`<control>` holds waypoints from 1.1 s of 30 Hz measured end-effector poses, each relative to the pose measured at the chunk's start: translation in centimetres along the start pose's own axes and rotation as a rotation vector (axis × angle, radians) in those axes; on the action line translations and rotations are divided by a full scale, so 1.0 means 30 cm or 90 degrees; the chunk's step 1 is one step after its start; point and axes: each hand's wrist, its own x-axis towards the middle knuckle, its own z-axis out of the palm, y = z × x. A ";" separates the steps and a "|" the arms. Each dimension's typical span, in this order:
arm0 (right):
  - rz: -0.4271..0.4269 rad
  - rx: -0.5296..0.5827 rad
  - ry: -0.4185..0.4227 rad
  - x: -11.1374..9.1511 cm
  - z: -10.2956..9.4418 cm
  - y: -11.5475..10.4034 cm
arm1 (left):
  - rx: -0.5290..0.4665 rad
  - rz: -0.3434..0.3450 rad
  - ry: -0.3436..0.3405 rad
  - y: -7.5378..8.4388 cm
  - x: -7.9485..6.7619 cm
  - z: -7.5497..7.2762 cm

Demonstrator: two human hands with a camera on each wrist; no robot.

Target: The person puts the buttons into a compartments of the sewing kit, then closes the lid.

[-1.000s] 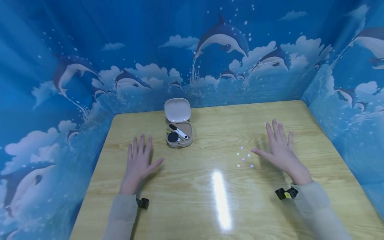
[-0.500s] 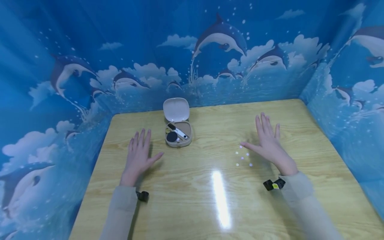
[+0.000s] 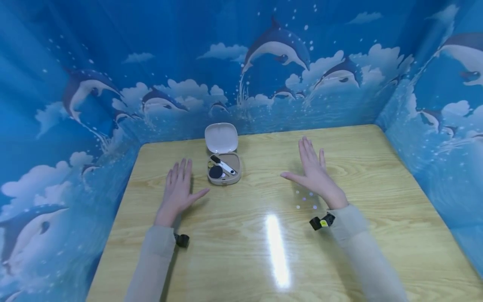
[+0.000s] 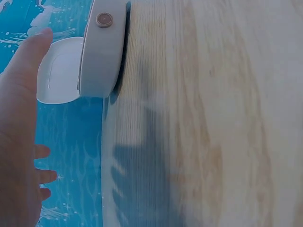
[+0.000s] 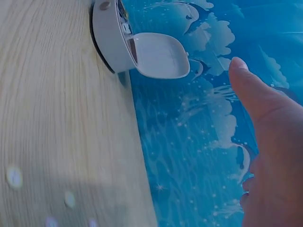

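My left hand [image 3: 177, 191] is spread over the left part of the table, holding nothing, its thumb pointing toward a small beige case [image 3: 226, 182]. The case's white lid [image 3: 222, 137] stands raised at the back. Inside lie a black round piece [image 3: 216, 172], a slim white-and-black tool [image 3: 226, 166] and a small yellowish item [image 3: 210, 165]. To the right, my right hand [image 3: 315, 174] hovers with straight fingers and a thumb held out, partly covering several small pale button-like discs [image 3: 315, 207]. In the right wrist view, some discs [image 5: 14, 177] show on the wood.
The wood-grain table [image 3: 234, 251] carries a bright light reflection in front. A blue dolphin-print curtain [image 3: 181, 50] walls in the back and both sides. The case sits near the table's back edge.
My right hand has moved left and a little away from me, now over some of the discs. My left hand has shifted slightly forward. The case has stayed in place.
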 end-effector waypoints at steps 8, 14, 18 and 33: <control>-0.001 0.038 -0.013 0.066 0.089 -0.036 | -0.009 0.019 0.003 0.005 0.049 0.025; -0.019 0.082 -0.025 0.108 0.149 -0.086 | -0.018 0.031 0.009 0.002 0.087 0.051; -0.033 0.105 -0.032 0.142 0.192 -0.119 | -0.032 0.032 -0.001 -0.001 0.104 0.061; 0.018 0.205 -0.083 0.258 0.400 -0.196 | -0.161 0.061 -0.027 0.015 0.187 0.112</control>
